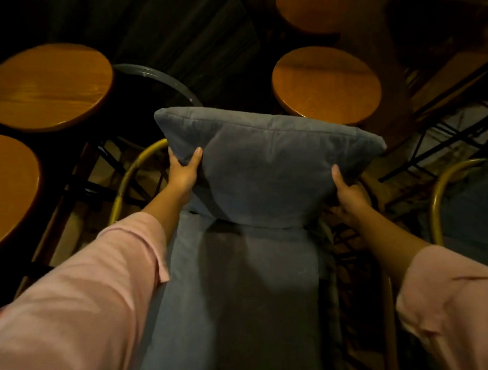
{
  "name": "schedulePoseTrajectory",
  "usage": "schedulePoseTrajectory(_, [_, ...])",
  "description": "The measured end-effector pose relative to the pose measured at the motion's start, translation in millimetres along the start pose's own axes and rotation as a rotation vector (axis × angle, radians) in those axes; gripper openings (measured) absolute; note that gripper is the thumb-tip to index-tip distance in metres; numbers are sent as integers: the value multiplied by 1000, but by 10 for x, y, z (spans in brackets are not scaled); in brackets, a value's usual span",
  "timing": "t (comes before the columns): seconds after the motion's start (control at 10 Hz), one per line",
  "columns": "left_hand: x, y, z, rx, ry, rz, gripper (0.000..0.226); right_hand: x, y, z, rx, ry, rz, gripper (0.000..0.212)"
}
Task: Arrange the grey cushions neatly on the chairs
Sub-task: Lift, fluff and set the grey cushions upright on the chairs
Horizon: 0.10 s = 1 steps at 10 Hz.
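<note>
Nearest, a grey seat cushion [244, 294] lies flat along the chair [126, 175], apparently placed. Beyond it, left hand [182, 171] and right hand [348, 192] hold a second grey back cushion [270, 165] upright by its side edges; fingers closed around the fabric, thumbs on the front. It tilts slightly, not settled against the yellow frame. Judged midway: this chair nearly done. Right, another chair [442, 194], cushion state unclear. Farther off, round wooden stools [326, 85].

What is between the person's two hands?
In the head view, the upright grey cushion spans the gap; left hand and right hand clasp its opposite edges.
</note>
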State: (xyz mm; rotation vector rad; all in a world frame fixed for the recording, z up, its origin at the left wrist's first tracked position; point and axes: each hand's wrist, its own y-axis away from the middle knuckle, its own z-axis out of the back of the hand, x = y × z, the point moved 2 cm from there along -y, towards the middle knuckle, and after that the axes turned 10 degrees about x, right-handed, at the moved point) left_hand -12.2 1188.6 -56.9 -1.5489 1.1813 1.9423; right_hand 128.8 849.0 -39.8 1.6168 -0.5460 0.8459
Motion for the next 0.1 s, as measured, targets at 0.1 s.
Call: schedulePoseTrajectory(0.1, [156,172,65,20,0,37,80,-152,23,-34,-57,-49,-17,89])
